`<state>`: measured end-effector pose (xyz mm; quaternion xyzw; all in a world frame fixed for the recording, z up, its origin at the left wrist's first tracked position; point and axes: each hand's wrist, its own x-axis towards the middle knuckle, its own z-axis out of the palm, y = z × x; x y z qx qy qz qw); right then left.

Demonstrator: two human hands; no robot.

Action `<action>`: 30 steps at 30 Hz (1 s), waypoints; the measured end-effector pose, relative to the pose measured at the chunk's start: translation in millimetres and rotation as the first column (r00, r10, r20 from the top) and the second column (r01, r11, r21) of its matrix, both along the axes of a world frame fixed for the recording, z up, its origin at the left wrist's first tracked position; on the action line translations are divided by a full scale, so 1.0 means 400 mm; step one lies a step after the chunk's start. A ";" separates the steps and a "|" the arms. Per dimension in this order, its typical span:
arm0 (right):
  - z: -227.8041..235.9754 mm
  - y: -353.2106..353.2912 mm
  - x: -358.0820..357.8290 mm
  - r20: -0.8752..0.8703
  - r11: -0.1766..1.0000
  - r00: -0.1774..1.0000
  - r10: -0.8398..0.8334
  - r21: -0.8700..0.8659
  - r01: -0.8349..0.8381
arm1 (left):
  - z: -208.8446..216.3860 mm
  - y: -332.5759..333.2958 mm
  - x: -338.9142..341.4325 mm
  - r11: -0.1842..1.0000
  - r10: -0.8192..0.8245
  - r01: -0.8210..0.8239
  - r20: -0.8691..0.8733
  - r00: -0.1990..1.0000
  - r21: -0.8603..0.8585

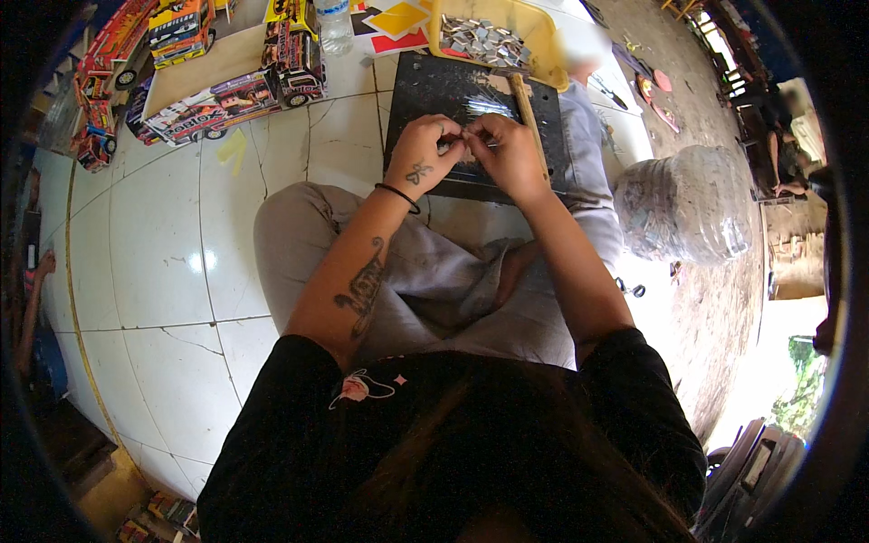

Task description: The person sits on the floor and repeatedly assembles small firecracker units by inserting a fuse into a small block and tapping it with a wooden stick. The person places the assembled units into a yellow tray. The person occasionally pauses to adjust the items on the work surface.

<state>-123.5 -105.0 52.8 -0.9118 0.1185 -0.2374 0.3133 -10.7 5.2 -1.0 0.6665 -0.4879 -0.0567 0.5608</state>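
Note:
My left hand and my right hand meet over a black board in front of my crossed legs. Thumbs and fingertips of both are pinched together around something too small to make out. Just beyond the fingers, a bunch of thin silvery rods lies on the board. A wooden stick, perhaps a tool's handle, lies along the board's right side, close to my right hand. At the far end stands a yellow plastic basket holding many small flat silvery and brownish pieces.
Toy trucks stand at the far left, near a clear bottle and coloured sheets. A yellow scrap lies on the white tiles. On the right are a large plastic-wrapped bundle and scissors. Other people are at the edges.

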 end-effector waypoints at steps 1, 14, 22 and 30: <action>0.003 0.000 -0.002 -0.008 1.000 1.000 -0.006 -0.003 0.006 | 0.001 -0.001 -0.002 1.000 0.018 -0.018 0.037 0.999 0.006; -0.054 -0.036 -0.266 -0.249 0.898 0.864 -0.438 -0.160 0.410 | 0.005 -0.011 -0.019 0.999 0.044 -0.043 0.027 0.999 -0.024; 0.109 0.109 -0.437 -0.287 0.935 0.939 -0.191 0.238 0.263 | 0.009 -0.007 -0.021 0.999 0.040 -0.041 0.029 0.999 0.017; 0.188 0.184 -0.451 -0.341 0.970 0.909 -0.239 -0.128 0.207 | 0.006 -0.008 -0.019 0.999 0.047 -0.047 0.070 0.996 -0.006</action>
